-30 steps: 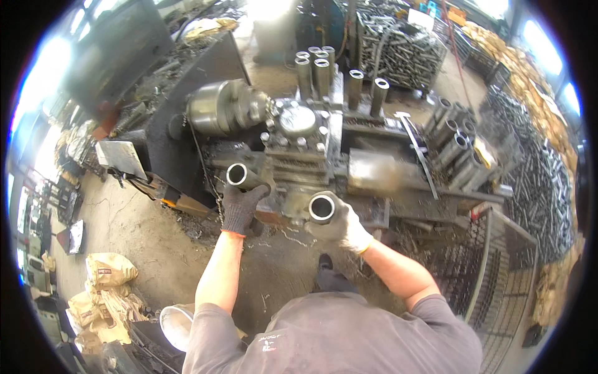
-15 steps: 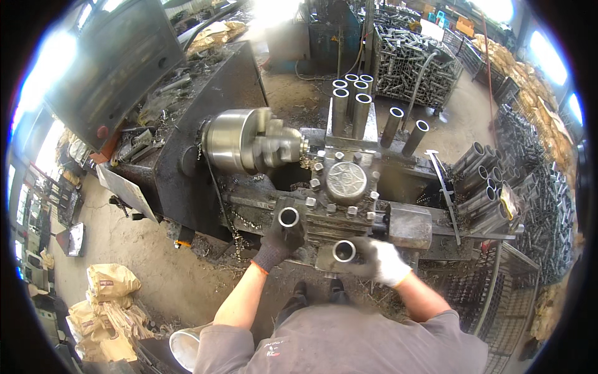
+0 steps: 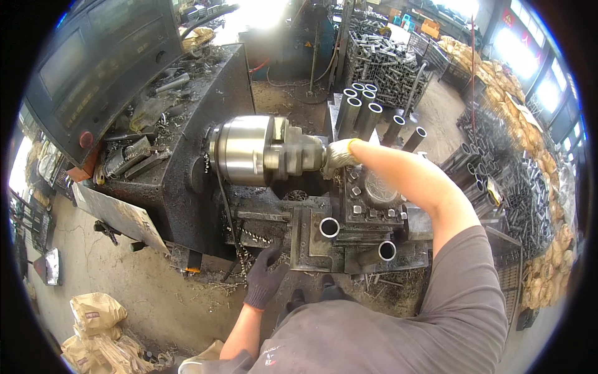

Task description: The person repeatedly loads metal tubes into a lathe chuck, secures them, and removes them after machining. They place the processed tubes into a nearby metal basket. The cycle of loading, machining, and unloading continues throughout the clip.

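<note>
Because our right hand's [image 3: 342,156] fingers are hidden at the metal chuck's [image 3: 244,149] outer end, we cannot tell whether it grips. The chuck extends leftward from it, axis sideways; our forearm [image 3: 405,171] slants in from lower right. Our left hand [image 3: 266,278], below, is open, empty, near an upright tube [image 3: 329,237].

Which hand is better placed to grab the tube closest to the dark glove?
Probably the left hand: it's open, empty and near that tube, while the right hand is up at the chuck's end.
</note>
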Demonstrator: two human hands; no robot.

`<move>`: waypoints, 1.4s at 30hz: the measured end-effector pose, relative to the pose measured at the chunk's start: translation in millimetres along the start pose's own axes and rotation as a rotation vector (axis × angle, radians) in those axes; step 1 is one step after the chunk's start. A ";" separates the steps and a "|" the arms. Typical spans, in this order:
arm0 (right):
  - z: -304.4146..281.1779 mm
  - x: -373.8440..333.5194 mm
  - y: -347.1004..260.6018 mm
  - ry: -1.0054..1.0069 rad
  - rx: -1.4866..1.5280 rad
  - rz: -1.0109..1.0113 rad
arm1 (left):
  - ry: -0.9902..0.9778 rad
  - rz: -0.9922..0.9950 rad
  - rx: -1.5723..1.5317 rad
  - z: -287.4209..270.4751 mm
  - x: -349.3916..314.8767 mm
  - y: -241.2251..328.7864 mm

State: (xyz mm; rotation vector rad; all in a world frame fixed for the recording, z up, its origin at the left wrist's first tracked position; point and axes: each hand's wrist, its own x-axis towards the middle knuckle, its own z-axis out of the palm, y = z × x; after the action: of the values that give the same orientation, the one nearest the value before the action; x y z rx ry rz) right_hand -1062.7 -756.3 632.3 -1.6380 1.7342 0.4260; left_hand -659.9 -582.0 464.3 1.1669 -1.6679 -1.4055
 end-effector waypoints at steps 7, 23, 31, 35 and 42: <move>21.3 74.1 73.9 0.231 -0.419 -0.605 | 0.138 -0.172 -0.116 -39.5 -23.2 -53.8; -14.3 -38.9 -7.9 0.137 -0.074 -0.592 | 0.113 0.054 0.235 -19.7 26.9 37.1; 24.0 99.8 76.6 -0.031 0.242 -0.628 | 0.160 0.971 0.975 53.7 173.8 150.2; 0.1 112.3 110.4 0.345 -0.172 -0.468 | 0.143 0.970 1.021 68.0 218.4 176.3; -22.7 36.5 70.0 0.570 0.160 -0.499 | 0.252 0.994 1.063 66.9 223.4 166.6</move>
State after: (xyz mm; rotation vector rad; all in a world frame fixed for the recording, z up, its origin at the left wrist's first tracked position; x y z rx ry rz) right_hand -1134.3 -788.0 607.7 -2.1121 1.5882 -0.4438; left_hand -842.5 -756.8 599.4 0.6801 -2.3276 0.2896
